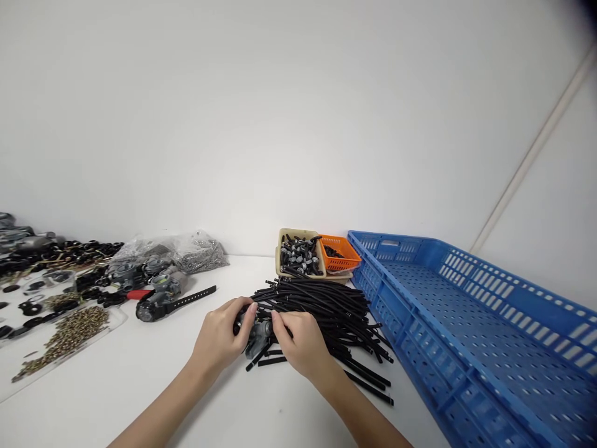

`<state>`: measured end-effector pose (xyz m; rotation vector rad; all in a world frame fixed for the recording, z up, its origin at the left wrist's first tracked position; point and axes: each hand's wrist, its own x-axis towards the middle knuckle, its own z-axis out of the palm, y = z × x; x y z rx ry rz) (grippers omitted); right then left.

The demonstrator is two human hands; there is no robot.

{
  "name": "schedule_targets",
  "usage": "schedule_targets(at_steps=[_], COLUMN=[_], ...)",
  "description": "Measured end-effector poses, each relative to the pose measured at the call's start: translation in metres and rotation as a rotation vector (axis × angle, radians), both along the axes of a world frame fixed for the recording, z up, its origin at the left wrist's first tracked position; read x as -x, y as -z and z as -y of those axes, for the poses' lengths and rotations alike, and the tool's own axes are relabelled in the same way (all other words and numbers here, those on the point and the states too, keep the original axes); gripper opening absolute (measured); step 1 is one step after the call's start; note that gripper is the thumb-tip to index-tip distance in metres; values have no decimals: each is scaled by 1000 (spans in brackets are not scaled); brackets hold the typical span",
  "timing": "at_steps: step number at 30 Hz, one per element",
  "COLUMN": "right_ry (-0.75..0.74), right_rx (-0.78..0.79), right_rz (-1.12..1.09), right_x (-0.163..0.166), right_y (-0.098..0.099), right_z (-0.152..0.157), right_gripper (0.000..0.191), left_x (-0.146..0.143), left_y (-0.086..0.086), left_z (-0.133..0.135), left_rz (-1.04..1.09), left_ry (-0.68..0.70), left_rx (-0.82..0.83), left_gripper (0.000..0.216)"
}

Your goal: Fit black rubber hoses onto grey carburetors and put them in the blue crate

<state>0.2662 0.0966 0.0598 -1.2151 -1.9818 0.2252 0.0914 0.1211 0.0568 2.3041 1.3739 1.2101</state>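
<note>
A grey metal carburetor [259,339] sits between my hands, just above the white table. My left hand [219,336] is closed round its left side, with the thumb on top. On the other side, my right hand [303,342] pinches at the carburetor's right end with thumb and forefinger; anything small between those fingertips is hidden. Right behind and beside both hands lies a pile of black rubber hoses [326,305], some reaching under the carburetor.
A blue crate [396,298] stands along the right. Behind the hoses are a beige bin [281,267] of small black-and-silver parts and an orange basket [342,261]. To the left lie more carburetors [165,286], a black strap [191,300], bagged parts [200,252] and brass pieces [74,336].
</note>
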Motion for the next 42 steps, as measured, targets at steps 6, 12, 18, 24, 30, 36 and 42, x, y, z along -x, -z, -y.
schedule_targets(at_steps=[6, 12, 18, 24, 30, 36, 42], right_ry=[16, -63, -124, -198, -251, -76, 22], right_rx=[179, 259, 299, 388, 471, 263, 213], right_rz=[-82, -129, -114, -110, -81, 65, 155], right_x=[3, 2, 0, -2, -4, 5, 12], right_y=[13, 18, 13, 4, 1, -4, -1], right_z=[-8, -13, -19, -24, -28, -23, -18], right_gripper=[43, 41, 41, 40, 42, 42, 42], left_x=[-4, -6, -7, -8, -8, -7, -5], left_y=[6, 7, 5, 5, 4, 4, 4], left_z=[-2, -3, -4, -3, -3, -4, -8], left_rz=[-68, -69, -69, -46, -31, -5, 29], left_ry=[-35, -71, -95, -111, -107, -114, -107], left_rx=[77, 96, 107, 120, 149, 147, 159], left_gripper=[34, 37, 36, 35, 35, 35, 39])
